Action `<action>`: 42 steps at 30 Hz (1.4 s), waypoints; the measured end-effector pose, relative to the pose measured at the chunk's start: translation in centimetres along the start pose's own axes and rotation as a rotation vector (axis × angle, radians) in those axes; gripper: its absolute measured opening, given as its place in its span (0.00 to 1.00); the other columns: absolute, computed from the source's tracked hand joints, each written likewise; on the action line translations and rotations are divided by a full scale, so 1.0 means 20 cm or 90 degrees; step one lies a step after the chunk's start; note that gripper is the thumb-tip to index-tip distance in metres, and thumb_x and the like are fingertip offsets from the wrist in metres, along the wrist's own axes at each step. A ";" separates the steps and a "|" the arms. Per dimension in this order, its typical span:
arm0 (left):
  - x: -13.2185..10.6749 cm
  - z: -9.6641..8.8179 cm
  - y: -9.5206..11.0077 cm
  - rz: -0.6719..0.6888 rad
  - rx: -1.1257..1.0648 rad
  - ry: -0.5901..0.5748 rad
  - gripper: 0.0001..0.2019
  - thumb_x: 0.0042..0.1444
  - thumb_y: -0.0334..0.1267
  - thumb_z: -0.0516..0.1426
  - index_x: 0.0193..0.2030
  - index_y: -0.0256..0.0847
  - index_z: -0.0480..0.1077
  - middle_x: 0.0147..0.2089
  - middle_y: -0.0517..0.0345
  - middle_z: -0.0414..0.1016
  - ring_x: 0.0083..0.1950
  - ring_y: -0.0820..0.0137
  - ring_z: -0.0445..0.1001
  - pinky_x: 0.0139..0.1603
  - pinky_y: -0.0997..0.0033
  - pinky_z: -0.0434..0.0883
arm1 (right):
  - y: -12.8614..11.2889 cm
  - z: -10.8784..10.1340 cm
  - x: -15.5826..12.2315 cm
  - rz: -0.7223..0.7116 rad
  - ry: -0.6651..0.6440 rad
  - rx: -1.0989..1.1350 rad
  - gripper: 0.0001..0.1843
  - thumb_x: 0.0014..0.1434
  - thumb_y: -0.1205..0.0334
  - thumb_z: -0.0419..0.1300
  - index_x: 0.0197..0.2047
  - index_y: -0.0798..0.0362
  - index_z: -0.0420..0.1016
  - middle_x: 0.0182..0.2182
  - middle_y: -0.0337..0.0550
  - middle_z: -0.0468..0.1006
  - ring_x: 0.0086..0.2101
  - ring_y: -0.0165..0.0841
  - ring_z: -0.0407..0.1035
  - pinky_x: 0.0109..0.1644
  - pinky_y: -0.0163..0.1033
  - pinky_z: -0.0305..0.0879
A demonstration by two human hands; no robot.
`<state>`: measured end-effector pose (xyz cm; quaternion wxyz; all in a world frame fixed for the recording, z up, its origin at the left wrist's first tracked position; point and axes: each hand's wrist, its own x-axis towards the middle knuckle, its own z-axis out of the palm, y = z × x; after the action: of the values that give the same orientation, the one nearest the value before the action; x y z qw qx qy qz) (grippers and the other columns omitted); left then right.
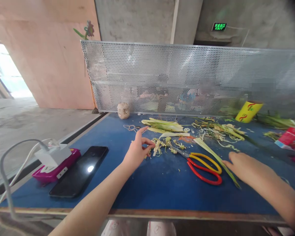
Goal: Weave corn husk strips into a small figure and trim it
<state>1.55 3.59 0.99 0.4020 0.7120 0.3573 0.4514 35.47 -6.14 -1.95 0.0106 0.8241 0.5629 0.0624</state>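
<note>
My left hand (137, 149) hovers over the blue table (142, 186), index finger stretched up, thumb and another finger pinched near a small pile of pale green leaf scraps (162, 144). What the pinch holds, if anything, is too small to name. My right hand (243, 165) lies low on the table, blurred, its fingertips beside a long green leaf strip (216, 157). Red and yellow scissors (201, 164) lie between the two hands, blades pointing at the scraps.
A black phone (80, 172) and a pink box (55, 164) with a white charger (52, 154) sit at the left edge. Leaf bundles (166, 125), a beige twine ball (123, 110), a yellow cup (248, 111) and a red packet (291, 137) lie before a perforated metal screen (186, 75).
</note>
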 end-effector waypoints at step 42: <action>-0.01 0.02 -0.05 0.123 0.308 -0.198 0.37 0.53 0.27 0.50 0.65 0.41 0.34 0.37 0.59 0.77 0.38 0.70 0.72 0.41 0.69 0.67 | -0.36 -0.26 -0.20 -0.279 0.102 0.123 0.24 0.51 0.44 0.53 0.47 0.50 0.68 0.45 0.48 0.73 0.39 0.43 0.72 0.39 0.46 0.70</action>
<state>1.73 3.76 -0.15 0.2260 0.8784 0.3189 0.2749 26.86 -7.53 2.14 -0.0994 0.6723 0.7303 0.0694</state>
